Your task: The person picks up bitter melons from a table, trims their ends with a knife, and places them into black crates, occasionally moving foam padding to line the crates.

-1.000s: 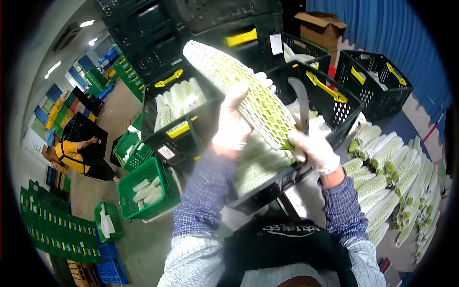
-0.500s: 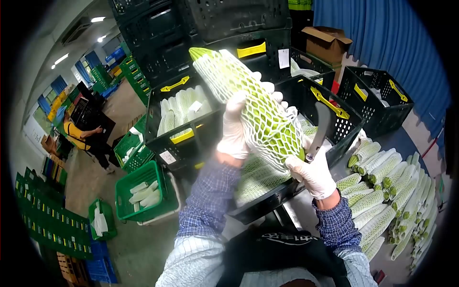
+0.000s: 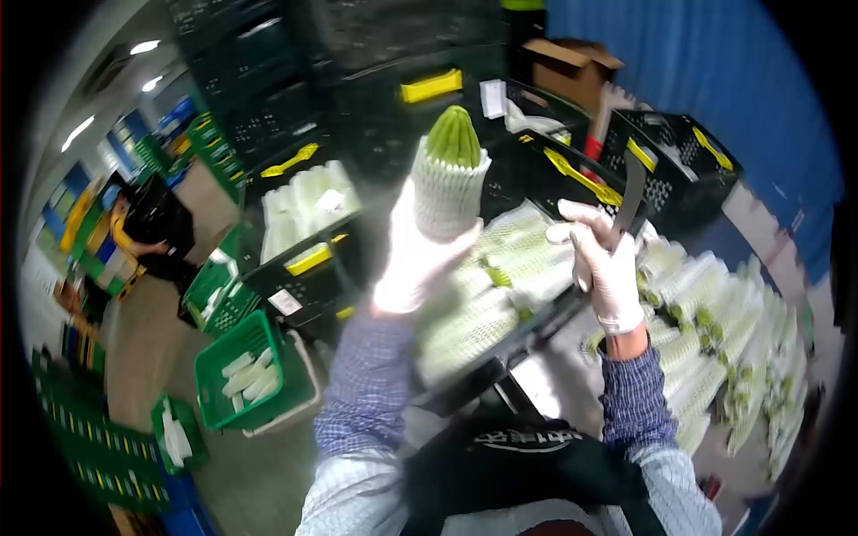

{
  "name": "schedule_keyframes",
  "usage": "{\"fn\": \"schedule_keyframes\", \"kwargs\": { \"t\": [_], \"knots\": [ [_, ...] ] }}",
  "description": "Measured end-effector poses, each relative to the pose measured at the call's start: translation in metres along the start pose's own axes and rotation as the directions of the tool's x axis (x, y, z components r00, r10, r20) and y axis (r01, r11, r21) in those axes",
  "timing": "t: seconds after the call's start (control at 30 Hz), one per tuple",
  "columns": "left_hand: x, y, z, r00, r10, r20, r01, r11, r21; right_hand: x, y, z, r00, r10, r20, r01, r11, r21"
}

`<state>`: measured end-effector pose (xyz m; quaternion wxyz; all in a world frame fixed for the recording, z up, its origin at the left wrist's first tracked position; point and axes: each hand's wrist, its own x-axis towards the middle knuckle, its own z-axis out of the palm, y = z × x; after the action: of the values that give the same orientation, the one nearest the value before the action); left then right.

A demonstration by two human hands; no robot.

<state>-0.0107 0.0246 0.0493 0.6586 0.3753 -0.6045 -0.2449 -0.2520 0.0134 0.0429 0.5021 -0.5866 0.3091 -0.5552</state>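
Observation:
In the head view my gloved left hand (image 3: 407, 259) is wrapped round a green ridged gourd (image 3: 454, 143). A white foam net covers the gourd up to near its bare green tip, which points upward; its lower end is hidden by my hand. My gloved right hand (image 3: 615, 281) is closed on a knife (image 3: 633, 196), with the curved blade pointing up. It is apart from the gourd. Below and between my hands, several netted gourds (image 3: 483, 326) lie in a black crate (image 3: 536, 341).
More netted gourds (image 3: 715, 357) are piled at right. Black crates with yellow handles (image 3: 432, 86) stand ahead. A green basket (image 3: 279, 357) holding pale vegetables is at lower left. A cardboard box (image 3: 567, 76) stands at the back. A person (image 3: 130, 241) carries a black crate at far left.
The gourd has gone from tilted between both hands to upright in my left hand. My right hand, with the knife, has come off its lower end. The view has shifted.

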Motion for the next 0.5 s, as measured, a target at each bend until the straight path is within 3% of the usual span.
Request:
{"fn": "schedule_keyframes", "kwargs": {
  "t": [0.1, 0.13, 0.27, 0.3, 0.37, 0.5],
  "knots": [
    [-0.004, 0.011, 0.023, 0.995, 0.097, 0.036, -0.103, 0.962, 0.252, -0.008, -0.013, -0.005, 0.989, -0.094, -0.11, 0.103, 0.992, 0.075],
    [-0.006, 0.005, 0.023, 0.968, 0.226, 0.106, -0.248, 0.92, 0.304, -0.012, -0.015, -0.006, 0.983, -0.146, -0.115, 0.159, 0.982, 0.106],
    [-0.005, -0.022, 0.026, 0.918, 0.36, 0.164, -0.38, 0.685, 0.621, -0.026, -0.015, -0.004, 0.986, -0.141, -0.087, 0.155, 0.969, 0.193],
    [-0.008, -0.024, 0.029, 0.903, 0.39, 0.181, -0.415, 0.675, 0.611, -0.031, -0.013, -0.003, 0.99, -0.1, -0.096, 0.121, 0.963, 0.241],
    [-0.006, -0.031, 0.025, 0.819, 0.518, 0.248, -0.531, 0.519, 0.67, -0.035, -0.01, -0.004, 0.989, -0.104, -0.101, 0.128, 0.957, 0.261],
    [-0.006, -0.05, 0.017, 0.757, 0.588, 0.287, -0.617, 0.497, 0.61, -0.043, -0.006, -0.005, 0.986, -0.064, -0.157, 0.099, 0.97, 0.223]
  ]
}}
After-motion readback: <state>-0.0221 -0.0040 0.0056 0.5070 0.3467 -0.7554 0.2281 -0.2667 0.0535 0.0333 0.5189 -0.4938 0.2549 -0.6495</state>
